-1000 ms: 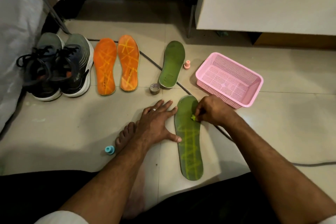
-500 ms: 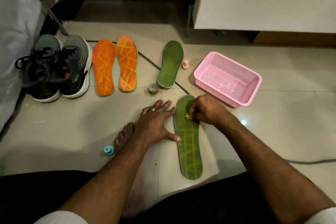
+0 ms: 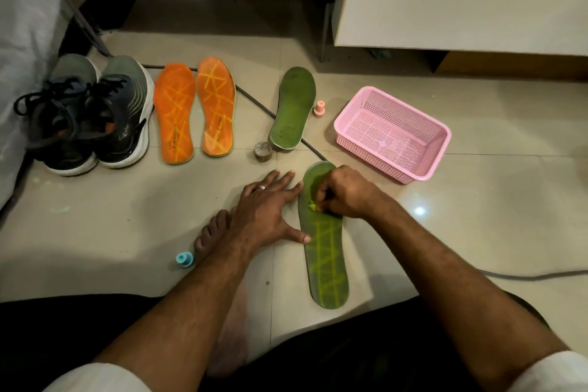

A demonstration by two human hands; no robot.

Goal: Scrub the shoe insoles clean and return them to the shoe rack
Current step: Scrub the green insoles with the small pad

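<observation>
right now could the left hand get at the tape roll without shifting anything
Probably yes. The left hand lies flat on the floor, fingertips pointing toward the tape roll, with only bare tile between them. The far green insole sits just right of the roll, off that path.

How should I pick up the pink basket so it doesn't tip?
Grip the pink basket by its long rims, probably one hand on each, coming straight down from above. It sits upright and open-topped on the floor, with a raised rim all round that fingers can hook under.
</observation>
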